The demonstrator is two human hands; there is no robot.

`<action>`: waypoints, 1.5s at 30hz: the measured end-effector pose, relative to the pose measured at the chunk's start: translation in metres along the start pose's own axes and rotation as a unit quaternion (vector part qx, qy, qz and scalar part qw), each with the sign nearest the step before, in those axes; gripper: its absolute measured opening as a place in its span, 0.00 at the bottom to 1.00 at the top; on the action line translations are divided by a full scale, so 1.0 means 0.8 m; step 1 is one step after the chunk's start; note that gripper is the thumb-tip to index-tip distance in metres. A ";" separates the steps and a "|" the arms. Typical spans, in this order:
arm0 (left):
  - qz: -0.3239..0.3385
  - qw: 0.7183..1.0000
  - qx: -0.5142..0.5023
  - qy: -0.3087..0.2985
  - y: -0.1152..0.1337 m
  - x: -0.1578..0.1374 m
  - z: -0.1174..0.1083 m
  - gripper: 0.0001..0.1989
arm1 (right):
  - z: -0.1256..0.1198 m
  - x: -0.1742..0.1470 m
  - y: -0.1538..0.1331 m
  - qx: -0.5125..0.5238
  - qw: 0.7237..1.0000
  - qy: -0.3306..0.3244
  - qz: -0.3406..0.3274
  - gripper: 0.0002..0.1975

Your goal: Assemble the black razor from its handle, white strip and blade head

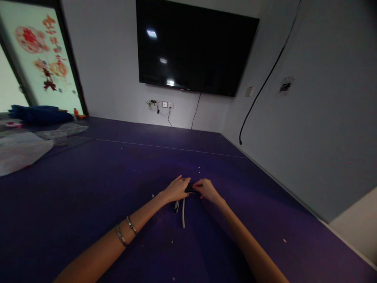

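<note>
A small black object lies low over the purple surface between my two hands; its kind is too small and too covered to make out. My left hand, with two bracelets on its forearm, is closed on its left side, the thumb and fingers partly hiding it. From the right, the fingertips of my right hand pinch at the object's edge. Below my left hand a pale narrow strip points toward me. Beside it is a shorter dark and pale piece, partly hidden by the hand.
Small white scraps dot the purple surface. Clear plastic, a white bag and blue fabric lie at the left. A black cable hangs down the right wall. A television hangs ahead.
</note>
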State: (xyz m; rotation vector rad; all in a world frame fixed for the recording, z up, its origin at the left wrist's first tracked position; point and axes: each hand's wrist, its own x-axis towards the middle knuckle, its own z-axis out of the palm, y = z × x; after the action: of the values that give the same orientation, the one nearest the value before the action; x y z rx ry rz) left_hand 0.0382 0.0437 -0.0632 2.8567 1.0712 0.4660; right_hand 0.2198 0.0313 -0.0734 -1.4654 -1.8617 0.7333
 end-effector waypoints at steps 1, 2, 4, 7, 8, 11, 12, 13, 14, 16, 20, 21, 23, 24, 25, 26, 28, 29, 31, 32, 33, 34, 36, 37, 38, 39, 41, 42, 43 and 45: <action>-0.001 1.000 0.000 -0.001 0.000 0.000 0.000 0.28 | 0.000 0.000 0.000 0.001 1.000 -0.001 -0.003 0.10; -0.001 1.000 0.000 -0.001 0.000 0.000 0.000 0.28 | -0.001 -0.001 0.000 0.001 1.000 -0.002 -0.004 0.10; -0.004 1.000 0.000 0.001 0.001 0.000 -0.001 0.28 | -0.002 -0.002 -0.002 -0.004 1.000 -0.003 -0.002 0.11; -0.005 1.000 0.006 0.002 0.003 -0.001 -0.004 0.28 | -0.006 -0.005 -0.008 -0.012 1.000 0.001 -0.005 0.13; -0.005 1.000 0.011 0.003 0.004 -0.001 -0.005 0.28 | -0.007 -0.005 -0.011 -0.014 1.000 0.003 -0.005 0.14; -0.008 1.000 0.029 0.004 0.008 -0.004 -0.008 0.29 | -0.012 -0.007 -0.016 -0.016 1.000 0.013 0.001 0.14; -0.010 0.999 0.033 0.005 0.009 -0.004 -0.008 0.30 | -0.013 -0.007 -0.016 -0.015 1.000 0.014 0.002 0.14; -0.011 0.999 0.034 0.007 0.010 -0.005 -0.009 0.31 | -0.014 -0.007 -0.015 -0.015 1.000 0.014 0.000 0.14; -0.012 0.999 0.033 0.009 0.011 -0.005 -0.010 0.32 | -0.015 -0.006 -0.013 -0.014 1.000 0.013 -0.003 0.14; -0.020 0.999 0.035 0.022 0.013 -0.004 -0.013 0.34 | -0.016 -0.005 -0.010 -0.016 1.000 0.011 -0.005 0.15; -0.075 0.989 0.069 0.106 0.018 -0.002 -0.038 0.30 | -0.020 -0.003 -0.005 -0.020 1.000 0.016 0.013 0.15; -0.088 0.985 0.076 0.125 0.019 -0.001 -0.047 0.29 | -0.021 -0.003 -0.006 -0.019 1.000 0.018 0.016 0.15; -0.122 0.977 0.083 0.151 0.022 -0.002 -0.069 0.24 | -0.025 -0.004 -0.009 -0.020 0.999 0.022 0.016 0.14; -0.142 0.974 0.084 0.154 0.024 -0.003 -0.080 0.21 | -0.027 -0.005 -0.011 -0.021 0.999 0.023 0.016 0.14; -0.163 0.972 0.085 0.144 0.025 -0.004 -0.090 0.17 | -0.028 -0.006 -0.013 -0.022 0.999 0.024 0.016 0.15; -0.184 0.972 0.086 0.120 0.028 -0.006 -0.099 0.14 | -0.030 -0.006 -0.015 -0.023 0.999 0.024 0.016 0.15; -0.218 0.969 0.093 0.071 0.033 -0.009 -0.111 0.12 | -0.034 -0.007 -0.019 -0.023 0.999 0.025 0.012 0.15; -0.227 0.968 0.099 0.044 0.036 -0.011 -0.113 0.12 | -0.035 -0.007 -0.021 -0.022 0.999 0.027 0.009 0.15; -0.226 0.968 0.108 -0.007 0.042 -0.015 -0.112 0.13 | -0.038 -0.008 -0.024 -0.017 0.999 0.030 0.003 0.14; -0.220 0.969 0.109 -0.031 0.044 -0.017 -0.109 0.13 | -0.039 -0.008 -0.026 -0.015 0.999 0.032 0.002 0.14; -0.214 0.969 0.107 -0.054 0.046 -0.019 -0.105 0.12 | -0.040 -0.009 -0.027 -0.014 0.999 0.034 0.004 0.14; -0.210 0.969 0.103 -0.075 0.047 -0.022 -0.100 0.12 | -0.041 -0.010 -0.029 -0.012 0.999 0.037 0.007 0.14; -0.204 0.969 0.092 -0.106 0.049 -0.028 -0.088 0.12 | -0.043 -0.013 -0.033 -0.007 0.999 0.045 0.012 0.14; -0.204 0.968 0.088 -0.114 0.049 -0.031 -0.082 0.12 | -0.043 -0.014 -0.034 -0.003 0.999 0.048 0.012 0.13; -0.205 0.968 0.086 -0.115 0.049 -0.034 -0.077 0.12 | -0.044 -0.015 -0.035 0.000 0.999 0.051 0.012 0.13; -0.208 0.968 0.087 -0.109 0.050 -0.038 -0.072 0.13 | -0.044 -0.016 -0.035 0.002 0.999 0.053 0.009 0.13; -0.215 0.968 0.091 -0.090 0.052 -0.045 -0.063 0.14 | -0.044 -0.016 -0.034 0.001 0.998 0.056 0.004 0.13; -0.218 0.968 0.092 -0.083 0.053 -0.048 -0.059 0.15 | -0.044 -0.016 -0.033 -0.002 0.998 0.058 0.002 0.13; -0.220 0.968 0.091 -0.079 0.054 -0.051 -0.056 0.15 | -0.044 -0.017 -0.032 -0.006 0.998 0.061 -0.002 0.13; -0.222 0.968 0.085 -0.083 0.055 -0.055 -0.052 0.16 | -0.044 -0.017 -0.030 -0.013 0.998 0.064 -0.014 0.13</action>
State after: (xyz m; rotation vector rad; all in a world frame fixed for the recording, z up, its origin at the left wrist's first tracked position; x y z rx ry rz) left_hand 0.0222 -0.0206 -0.0278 2.6005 1.7231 0.1032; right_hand 0.2342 0.0137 -0.0349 -1.4652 -1.7965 0.5912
